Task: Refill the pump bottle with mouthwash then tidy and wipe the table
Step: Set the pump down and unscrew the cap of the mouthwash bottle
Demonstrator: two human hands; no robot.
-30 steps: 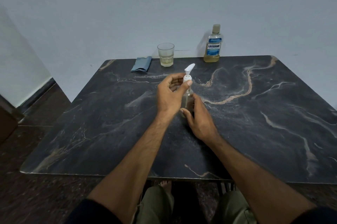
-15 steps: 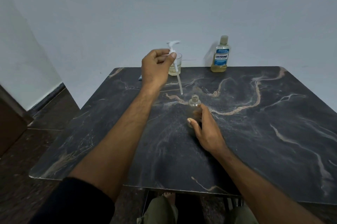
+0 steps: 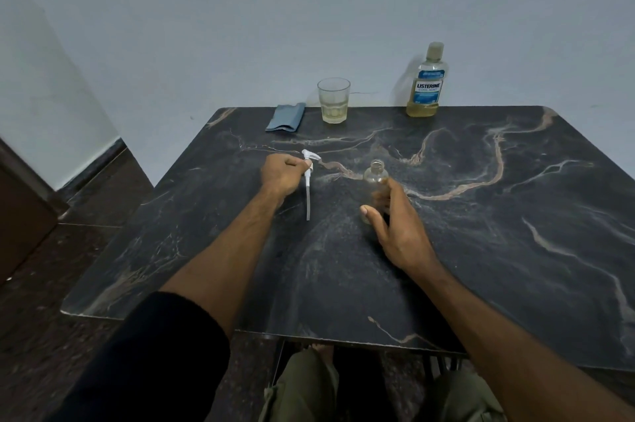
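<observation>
While the left hand [image 3: 281, 173] grips the white plastic pump head [image 3: 309, 167] low over the dark marbled bench [image 3: 515, 215], its dip tube points toward the viewer. Right hand [image 3: 398, 229] fingers curl round the small clear uncapped pump bottle [image 3: 376, 176], upright mid-bench. Yellow mouthwash bottle [image 3: 426, 84] stands at the far edge.

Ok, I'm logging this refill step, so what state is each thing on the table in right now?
Pump bottle: upright, uncapped, held by the right hand.
Pump head: off the bottle, gripped by the left hand.
Mouthwash bottle: upright, capped, partly full.
Glass: upright, some yellowish liquid.
Cloth: folded, untouched.
</observation>
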